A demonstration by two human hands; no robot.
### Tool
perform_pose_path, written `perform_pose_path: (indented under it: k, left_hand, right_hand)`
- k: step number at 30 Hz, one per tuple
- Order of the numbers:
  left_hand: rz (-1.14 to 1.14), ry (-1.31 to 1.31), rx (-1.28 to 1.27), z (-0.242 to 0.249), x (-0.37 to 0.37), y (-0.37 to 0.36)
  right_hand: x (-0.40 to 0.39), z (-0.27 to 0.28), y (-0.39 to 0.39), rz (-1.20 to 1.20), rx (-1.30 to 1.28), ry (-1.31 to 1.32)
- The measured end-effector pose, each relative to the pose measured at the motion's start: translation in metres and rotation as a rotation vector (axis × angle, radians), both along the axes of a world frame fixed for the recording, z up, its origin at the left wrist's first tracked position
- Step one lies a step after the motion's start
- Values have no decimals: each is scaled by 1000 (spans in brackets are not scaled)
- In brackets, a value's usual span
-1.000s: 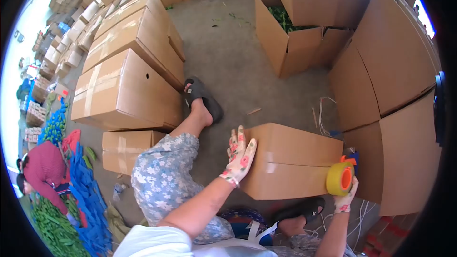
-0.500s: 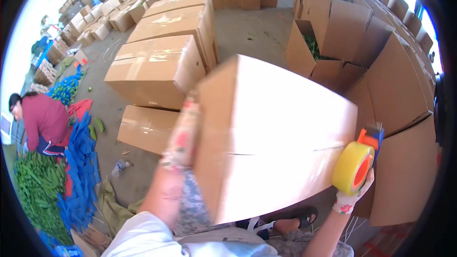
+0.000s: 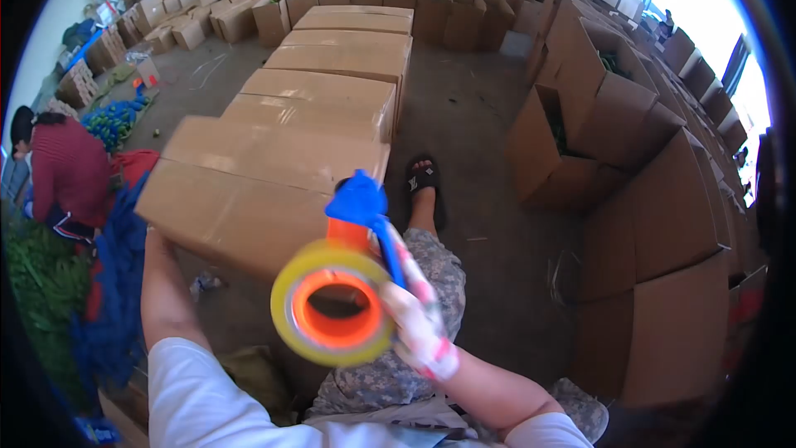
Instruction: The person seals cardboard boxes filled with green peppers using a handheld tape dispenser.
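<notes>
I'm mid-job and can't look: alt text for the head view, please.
Gloved right grip holds a tape dispenser in front of a closed cardboard box, whose left end the left arm reaches. More boxes stand beyond and at right; a person in dark red bends at left.

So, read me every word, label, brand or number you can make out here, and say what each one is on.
No text can be read for certain.
Black open-toed sandal: small white mark, too small to read.
Blue-and-white item at the lower left edge: pale marks, too blurred to read.
Large brown cardboard box in front: no printing shows.
Yellow tape roll with an orange core: no lettering shows.
</notes>
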State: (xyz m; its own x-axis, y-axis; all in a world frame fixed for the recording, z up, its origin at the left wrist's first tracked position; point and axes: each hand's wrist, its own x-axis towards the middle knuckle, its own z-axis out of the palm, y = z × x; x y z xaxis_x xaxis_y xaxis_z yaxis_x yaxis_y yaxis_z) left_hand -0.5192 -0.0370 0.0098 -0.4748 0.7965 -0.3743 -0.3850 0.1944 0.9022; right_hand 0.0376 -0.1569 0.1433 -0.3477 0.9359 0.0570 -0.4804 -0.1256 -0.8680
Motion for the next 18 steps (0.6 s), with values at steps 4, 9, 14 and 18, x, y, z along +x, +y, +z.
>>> perform_pose_path:
  k: [4, 9, 14, 18]
  left_hand:
    - [-517, -370, 496, -82, -60, -69]
    - [-58, -99, 682, -127, 12, -166]
    - [430, -131, 359, -44, 126, -73]
    - [390, 53, 363, -101, 110, -19]
  right_hand:
    - [-26, -79, 5, 46, -139, 77]
    - [-34, -102, -18, 116, -8, 26]
    - [-39, -90, 9, 32, -55, 183]
    - [-62, -97, 50, -38, -5, 114]
